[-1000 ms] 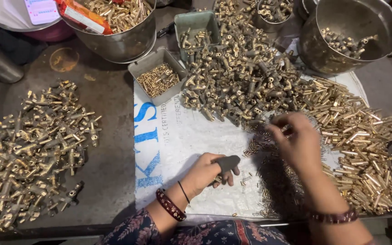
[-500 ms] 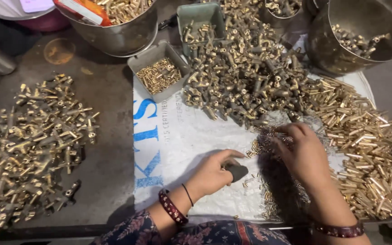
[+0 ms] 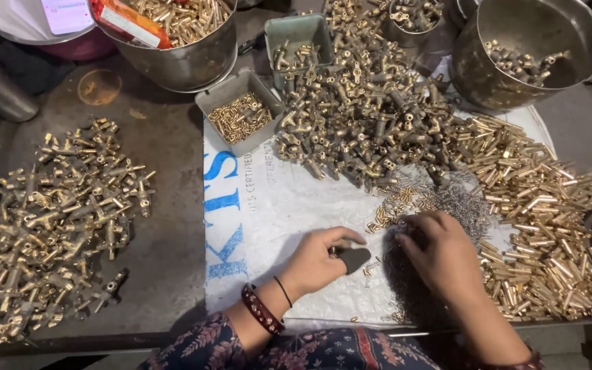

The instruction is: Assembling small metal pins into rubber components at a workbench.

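The left hand (image 3: 320,264) grips a small dark part (image 3: 355,259) on the white sack (image 3: 275,205), the right hand (image 3: 440,257) pinches tiny springs (image 3: 460,202), one pile of brass pieces (image 3: 56,219) looks finished and a big heap (image 3: 371,116) waits

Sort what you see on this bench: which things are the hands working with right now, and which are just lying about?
In hand: left hand on a dark fitting; right hand among small springs.

Lying about: assembled pile, grey tray, steel pot, brass tubes.

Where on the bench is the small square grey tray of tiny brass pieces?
In the head view, the small square grey tray sits left of centre at the white sheet's top-left corner, below the large steel bowl and left of the brass fittings heap.
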